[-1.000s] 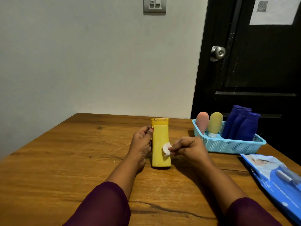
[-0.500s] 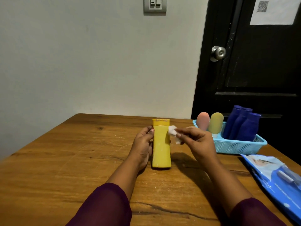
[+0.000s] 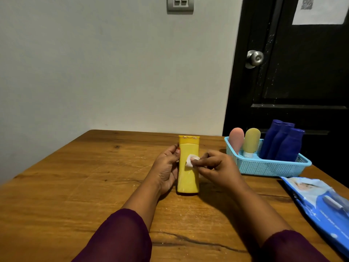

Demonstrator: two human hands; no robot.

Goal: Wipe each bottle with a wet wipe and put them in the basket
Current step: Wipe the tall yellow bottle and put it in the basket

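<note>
The right hand (image 3: pixel 217 169) has its grip pinched tight on a small white wet wipe (image 3: pixel 191 161), thumb and fingertips bunched together. It presses the wad against the front of the yellow bottle (image 3: pixel 188 178), a little above the middle of the body. The left hand (image 3: pixel 166 168) has its grip curled round the bottle's left edge, thumb up near the shoulder and palm along the side, holding it upright. So the bottle stands between the two hands, near the middle of the worktop (image 3: pixel 75 186), base on the wood.

It is a tall, flat-fronted bottle, plain yellow all over. The cap on top is slightly deeper in tone, and its rim shows a few pale scuffs.

Off to the right, apart from the hands, a light blue basket (image 3: pixel 264 168) sits toward the far right of the worktop. It holds a pink bottle (image 3: pixel 236 139), a pale yellow bottle (image 3: pixel 251 140) and three dark blue bottles (image 3: pixel 283 143) leaning together. Nearer, a blue wipes pack (image 3: pixel 321 201) lies flat by the right edge. Both forearms come out of dark maroon sleeves (image 3: pixel 120 237). Behind stand a dark door (image 3: pixel 302 82) with a metal knob (image 3: pixel 255 58) and a pale wall.
</note>
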